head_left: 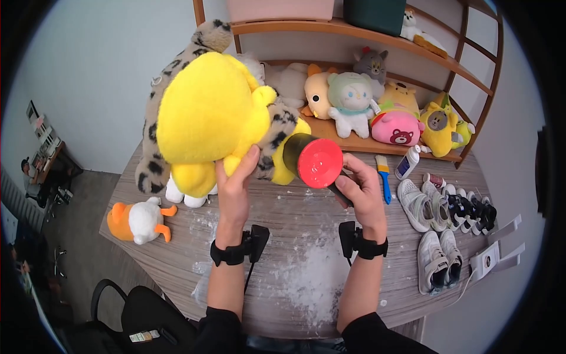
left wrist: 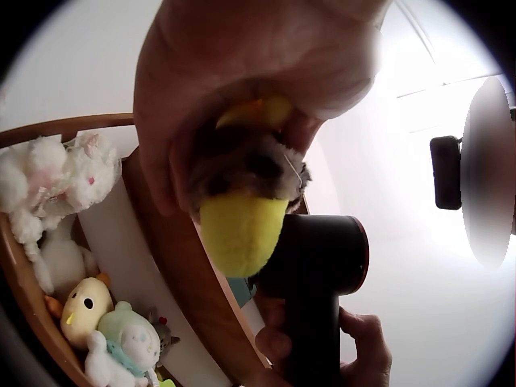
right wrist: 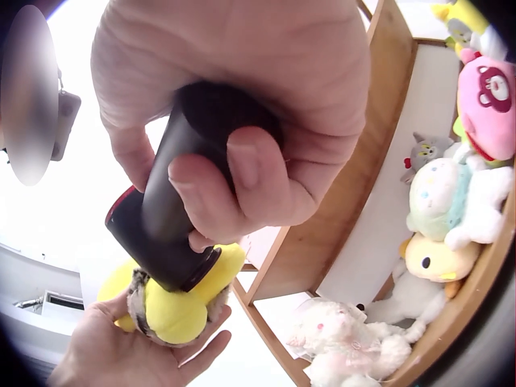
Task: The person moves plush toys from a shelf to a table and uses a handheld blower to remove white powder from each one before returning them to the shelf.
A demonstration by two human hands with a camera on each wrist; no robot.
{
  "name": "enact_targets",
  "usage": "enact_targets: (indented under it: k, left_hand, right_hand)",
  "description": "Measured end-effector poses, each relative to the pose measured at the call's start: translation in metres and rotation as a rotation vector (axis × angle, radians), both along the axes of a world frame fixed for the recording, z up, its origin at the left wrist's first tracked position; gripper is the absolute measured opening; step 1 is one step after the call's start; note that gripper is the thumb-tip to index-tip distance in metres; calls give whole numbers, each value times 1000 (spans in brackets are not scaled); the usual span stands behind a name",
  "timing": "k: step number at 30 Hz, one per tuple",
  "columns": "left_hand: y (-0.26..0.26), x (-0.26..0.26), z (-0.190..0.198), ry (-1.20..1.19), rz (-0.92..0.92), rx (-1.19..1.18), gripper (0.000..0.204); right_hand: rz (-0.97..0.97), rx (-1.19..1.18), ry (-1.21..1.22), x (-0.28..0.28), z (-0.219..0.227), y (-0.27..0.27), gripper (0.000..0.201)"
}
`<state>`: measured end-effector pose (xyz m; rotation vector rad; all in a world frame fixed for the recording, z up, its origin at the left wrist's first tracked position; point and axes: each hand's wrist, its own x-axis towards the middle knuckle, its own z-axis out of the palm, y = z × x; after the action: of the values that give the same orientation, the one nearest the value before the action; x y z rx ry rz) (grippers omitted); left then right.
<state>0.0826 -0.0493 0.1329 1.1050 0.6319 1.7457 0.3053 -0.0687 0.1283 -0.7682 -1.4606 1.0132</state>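
Observation:
My left hand (head_left: 234,189) grips a large yellow plush toy (head_left: 206,112) from below, holding it up over the table. Grey leopard-print fur with dark spots runs along its side and body. In my right hand (head_left: 367,192) is a black hair dryer (head_left: 293,154) with a red rear end, its handle wrapped by the fingers. The dryer's barrel points at the plush toy's lower body. From the right wrist view, the dryer's nozzle end (right wrist: 189,274) overlaps the yellow plush. In the left wrist view, a rounded yellow part (left wrist: 244,234) of the toy sits beside the dryer.
White powder (head_left: 312,277) is scattered on the wooden table (head_left: 177,265). An orange-and-white plush (head_left: 141,221) lies at left. To the right are a brush (head_left: 384,180), a white bottle (head_left: 407,163) and several shoes (head_left: 433,259). Behind, a wooden shelf (head_left: 354,32) holds several plush toys.

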Motion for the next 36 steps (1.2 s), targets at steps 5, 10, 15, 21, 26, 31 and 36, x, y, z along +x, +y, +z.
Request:
enact_targets:
  k: [5,10,15,21,26,31,36]
  left_hand:
    - [-4,-2,3,32,-21,-9,37]
    - [-1,-4,1,29,-54,-65,40]
    - [2,-11,-5,105,-20,-118,41]
    - [6,-15,-13,288,72,-111,40]
    - [1,-10,-17,374,112,-103,41]
    - [-4,-3,-6,106,-59,-8,39]
    - [-2,9,1,-257,-128,-14,48]
  right_hand:
    - [-32,50,-29,-5,-6,4,24]
    - [-8,-1,44,-6,-14,9,27]
    - [16,-30,130,-11,-19,16,28]
    - [28,-48,240,-13,-21,18,34]
    - [73,-91,270,-5,-25,21,43]
    - [57,-92,233,-5,-22,19,52]
    - [189,-50,278,-9,-25,19,41]
